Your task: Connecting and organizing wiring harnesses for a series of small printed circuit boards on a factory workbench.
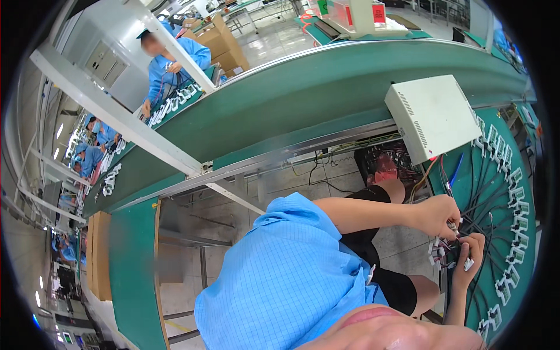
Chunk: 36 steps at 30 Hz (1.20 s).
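Observation:
My left hand (437,217) is closed, its fingertips pinching a small white connector (454,226) with thin wires. Just below it, my right hand (470,252) is curled round black cable ends; a white plug (468,265) shows by its fingers. The two hands nearly touch. Black cables (494,219) fan out from them across the green worktop to a curved row of white clip-shaped parts (518,224). Beside my hands, at the worktop's near edge, hang several small white connectors (434,256) on dark red wires. The exact grip is partly hidden by my fingers.
A cream metal box (434,116) with vents stands at the worktop's far left, coloured wires (455,169) below it. A long green conveyor (291,105) runs along the left side. A co-worker (169,64) in blue sits beyond it, near cardboard boxes (221,46). A white post (116,111) crosses the view.

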{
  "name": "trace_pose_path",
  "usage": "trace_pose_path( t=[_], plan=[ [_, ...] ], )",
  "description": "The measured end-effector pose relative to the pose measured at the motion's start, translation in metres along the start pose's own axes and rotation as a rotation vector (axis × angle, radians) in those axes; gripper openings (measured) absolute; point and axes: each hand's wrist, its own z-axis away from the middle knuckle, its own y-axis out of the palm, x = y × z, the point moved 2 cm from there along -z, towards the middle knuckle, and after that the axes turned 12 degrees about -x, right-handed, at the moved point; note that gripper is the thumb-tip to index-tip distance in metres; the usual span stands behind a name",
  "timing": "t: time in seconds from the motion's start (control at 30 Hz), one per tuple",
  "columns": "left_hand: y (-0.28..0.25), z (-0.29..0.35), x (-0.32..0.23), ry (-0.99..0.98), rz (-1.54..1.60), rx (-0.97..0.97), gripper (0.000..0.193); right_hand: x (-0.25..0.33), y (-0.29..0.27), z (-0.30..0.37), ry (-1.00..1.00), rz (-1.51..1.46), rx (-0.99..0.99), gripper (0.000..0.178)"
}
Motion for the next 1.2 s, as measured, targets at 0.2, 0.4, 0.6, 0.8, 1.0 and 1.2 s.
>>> trace_pose_path(
  t=[0.2,0.4,0.6,0.8,1.0,1.2],
  plan=[
    [-0.010,0.003,-0.014,-0.001,-0.024,-0.069,0.023,0.004,0.011,-0.005,-0.034,-0.003,0.093,0.011],
    [0.006,-0.004,-0.047,0.068,-0.059,0.088,0.027,-0.003,0.011,-0.013,0.010,-0.087,0.191,0.024],
    [0.028,-0.014,-0.044,0.148,-0.082,0.196,0.027,-0.013,0.006,0.000,0.026,-0.109,0.206,0.032],
    [0.030,0.003,-0.031,0.311,-0.210,0.110,0.016,-0.015,0.009,-0.001,0.025,-0.134,0.228,0.025],
    [0.020,-0.002,-0.018,-0.326,0.200,-0.004,0.012,-0.014,-0.003,-0.003,0.397,-0.398,0.147,0.015],
    [0.011,0.001,-0.006,-0.428,0.395,0.075,0.020,-0.020,0.001,-0.003,0.296,-0.362,0.153,0.017]
  ],
)
